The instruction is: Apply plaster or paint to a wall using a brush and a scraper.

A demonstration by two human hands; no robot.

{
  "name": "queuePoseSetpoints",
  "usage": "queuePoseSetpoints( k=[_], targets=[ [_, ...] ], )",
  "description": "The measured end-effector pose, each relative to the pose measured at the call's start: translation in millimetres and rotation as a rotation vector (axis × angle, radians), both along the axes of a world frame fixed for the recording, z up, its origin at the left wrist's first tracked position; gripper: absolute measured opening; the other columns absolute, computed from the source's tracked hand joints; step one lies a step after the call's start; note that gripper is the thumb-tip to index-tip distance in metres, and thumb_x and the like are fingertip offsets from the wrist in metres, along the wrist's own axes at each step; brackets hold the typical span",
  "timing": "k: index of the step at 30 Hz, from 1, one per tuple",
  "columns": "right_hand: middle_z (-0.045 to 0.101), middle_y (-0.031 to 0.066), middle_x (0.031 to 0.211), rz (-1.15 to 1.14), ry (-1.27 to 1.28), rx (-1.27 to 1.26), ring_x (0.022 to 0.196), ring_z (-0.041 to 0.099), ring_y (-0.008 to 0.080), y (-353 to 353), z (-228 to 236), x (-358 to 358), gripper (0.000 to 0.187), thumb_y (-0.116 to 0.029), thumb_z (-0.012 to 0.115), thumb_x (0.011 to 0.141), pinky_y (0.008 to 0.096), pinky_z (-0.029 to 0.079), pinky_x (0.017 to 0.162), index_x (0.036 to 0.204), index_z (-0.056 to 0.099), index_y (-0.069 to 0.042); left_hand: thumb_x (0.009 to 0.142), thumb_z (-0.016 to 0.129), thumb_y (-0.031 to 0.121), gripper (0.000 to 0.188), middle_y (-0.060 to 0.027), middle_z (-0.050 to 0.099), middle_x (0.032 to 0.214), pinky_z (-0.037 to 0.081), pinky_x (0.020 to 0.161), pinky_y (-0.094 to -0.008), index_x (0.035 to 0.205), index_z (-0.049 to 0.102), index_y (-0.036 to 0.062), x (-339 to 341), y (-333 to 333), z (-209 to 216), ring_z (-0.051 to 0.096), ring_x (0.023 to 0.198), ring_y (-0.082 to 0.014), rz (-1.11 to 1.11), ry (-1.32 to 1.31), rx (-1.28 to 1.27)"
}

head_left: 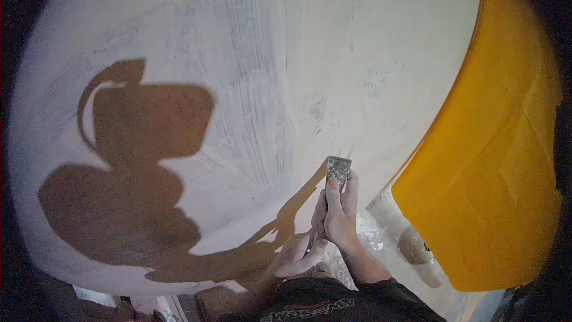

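Observation:
A narrow dark-grey sanding block (339, 166), speckled with white, rests with its far end on a large white curved panel (381, 42). My right hand (341, 217) is closed round it, one finger along the top and others down the right side. Lower down, my left hand (298, 256) is also closed on the block, close against the right hand and partly hidden by it. Most of the block's near length is covered by my fingers. Greyish streaks and scratch marks run over the panel beyond and left of the block.
Yellow-orange sheeting (482, 185) borders the panel on the right. A pale, spattered floor (387, 232) shows between the sheeting and my right arm. My own shadow falls across the panel's left side. Some pale pieces (155, 307) lie below the panel at lower left.

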State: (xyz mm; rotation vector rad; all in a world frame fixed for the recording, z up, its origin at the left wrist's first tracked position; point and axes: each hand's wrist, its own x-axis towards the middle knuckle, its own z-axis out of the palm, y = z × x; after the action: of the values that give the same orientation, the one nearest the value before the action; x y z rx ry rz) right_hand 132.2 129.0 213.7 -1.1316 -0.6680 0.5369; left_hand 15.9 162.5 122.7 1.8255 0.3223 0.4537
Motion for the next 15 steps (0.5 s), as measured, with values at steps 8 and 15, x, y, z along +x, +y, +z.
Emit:
queuePoseSetpoints(
  k=[8, 15],
  targets=[
    [0.043, -0.0012, 0.062, 0.061, 0.032, 0.016, 0.042, 0.039, 0.0043, -1, -1, 4, 0.020, -0.022, 0.037, 0.097, 0.0197, 0.034, 0.036, 0.110, 0.032, -0.007, 0.091, 0.048, 0.027, 0.029, -0.0155, 0.053, 0.064, 0.041, 0.056, -0.0399, 0.094, 0.048, -0.0023, -2, -5, 17, 0.054, 0.059, -0.0289, 0.047, 0.001, 0.071],
    [0.042, -0.0017, 0.063, 0.040, 0.040, -0.019, 0.044, 0.038, 0.0037, -5, 4, 1, 0.021, -0.023, 0.039, 0.097, 0.0200, 0.033, 0.038, 0.110, 0.034, -0.008, 0.094, 0.044, 0.028, 0.028, -0.0093, 0.058, 0.079, 0.043, 0.070, -0.0355, 0.096, 0.054, 0.0023, -7, -13, 41, 0.057, 0.075, -0.0200, 0.047, 0.163, -0.069]
  ],
)
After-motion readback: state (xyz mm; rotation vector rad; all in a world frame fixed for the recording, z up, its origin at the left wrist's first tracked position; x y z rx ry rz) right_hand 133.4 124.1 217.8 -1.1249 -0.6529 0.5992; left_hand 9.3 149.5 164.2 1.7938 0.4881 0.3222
